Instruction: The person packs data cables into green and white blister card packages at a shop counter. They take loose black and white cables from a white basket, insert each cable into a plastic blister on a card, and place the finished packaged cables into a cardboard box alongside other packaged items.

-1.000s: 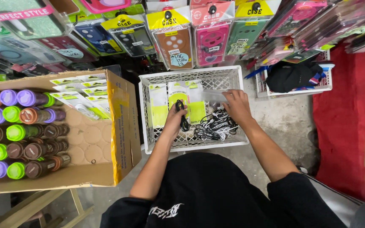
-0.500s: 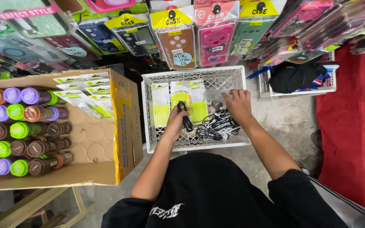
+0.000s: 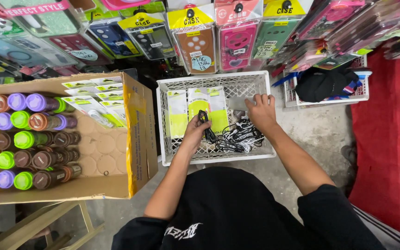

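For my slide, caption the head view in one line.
Left hand holds a black cable over a white basket; right hand rests inside beside a cable pile.

Just beyond the left hand, inside the white crate: three flat white-and-yellow-green packets standing upright in a row. Farther past both hands, hanging overhead: carded phone-case packs with yellow or pink header cards, cases brown, pink, green, blue and black, some bearing round pale stickers. Left of the left hand, leaning in the cardboard box: more slim white-and-yellow packets. Up and right of the right hand: clear-fronted packs hung aslant
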